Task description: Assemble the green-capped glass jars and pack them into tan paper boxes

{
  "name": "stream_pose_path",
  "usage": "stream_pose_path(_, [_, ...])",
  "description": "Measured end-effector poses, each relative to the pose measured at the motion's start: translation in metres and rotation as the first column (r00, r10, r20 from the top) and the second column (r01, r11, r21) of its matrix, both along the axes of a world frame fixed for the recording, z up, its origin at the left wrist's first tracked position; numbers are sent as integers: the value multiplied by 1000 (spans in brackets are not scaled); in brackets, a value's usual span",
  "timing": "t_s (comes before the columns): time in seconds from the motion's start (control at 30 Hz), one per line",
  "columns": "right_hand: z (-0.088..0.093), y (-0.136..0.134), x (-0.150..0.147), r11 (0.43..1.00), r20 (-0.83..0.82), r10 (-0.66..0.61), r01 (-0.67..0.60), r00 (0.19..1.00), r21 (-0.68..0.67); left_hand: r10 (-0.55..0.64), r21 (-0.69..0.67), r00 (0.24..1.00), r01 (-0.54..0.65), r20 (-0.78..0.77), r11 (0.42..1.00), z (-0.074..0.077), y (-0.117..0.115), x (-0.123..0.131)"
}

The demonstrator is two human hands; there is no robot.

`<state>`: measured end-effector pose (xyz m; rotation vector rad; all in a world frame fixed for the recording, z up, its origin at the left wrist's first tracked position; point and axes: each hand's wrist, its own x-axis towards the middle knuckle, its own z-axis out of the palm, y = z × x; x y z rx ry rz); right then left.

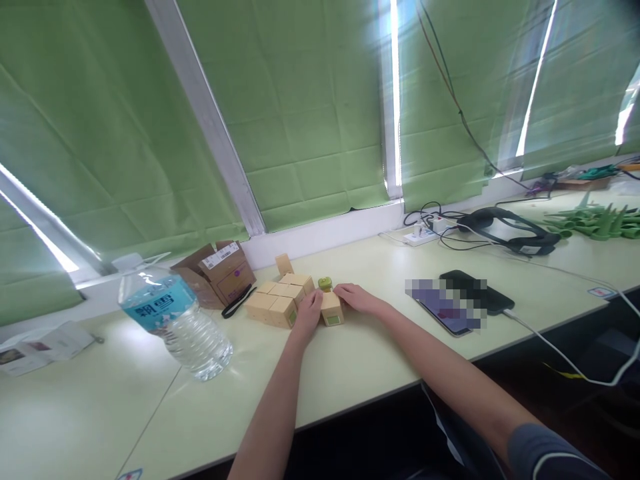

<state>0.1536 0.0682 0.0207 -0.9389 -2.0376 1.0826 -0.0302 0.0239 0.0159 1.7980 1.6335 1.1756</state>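
A small tan cardboard box with a green label on its near face stands on the table in front of me. My left hand is closed against the box's left side, fingers at its top edge. From the right, my right hand is closed with its fingertips at the box's far top right corner. Just behind the box is a small round green object, partly hidden; its kind is unclear. Left of my left hand, several similar tan boxes are packed together in a block. One box flap sticks up behind them.
A large water bottle stands at the left, near an open brown carton and a black strap. Two phones lie at the right, one on a white cable. Farther back are a black headset and green pieces.
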Motion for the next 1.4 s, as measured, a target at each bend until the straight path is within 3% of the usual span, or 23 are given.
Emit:
stream_pose_path(0.17, [1, 0, 1, 998, 59, -3, 0, 998, 57, -26, -33, 998, 27, 57, 999, -1, 1, -1])
stream_pose_path(0.67, [0, 2, 0, 996, 94, 11, -19, 996, 89, -43, -22, 999, 43, -9, 999, -3, 5, -2])
stream_pose_path(0.8, [-2, 4, 2, 994, 59, -25, 19, 998, 107, -6, 71, 1000, 4, 26, 997, 2, -3, 3])
stream_pose_path(0.97, [-13, 18, 8, 978, -8, -209, 209, 978, 23, -145, 181, 987, 155, -68, 971, 11, -20, 14])
stream_pose_path(1.13, [-19, 22, 9, 979, 184, -202, 195, 962, 57, -230, 50, 965, 238, -122, 970, 14, -28, 17])
stream_pose_path(1.27, [-22, 22, 7, 978, 238, -201, 181, 950, 104, -275, 94, 931, 304, -240, 948, 14, -28, 15])
stream_pose_path(1.4, [-25, 26, 5, 980, 207, -195, 180, 959, 87, -266, 113, 918, 310, -295, 944, 32, -20, 9])
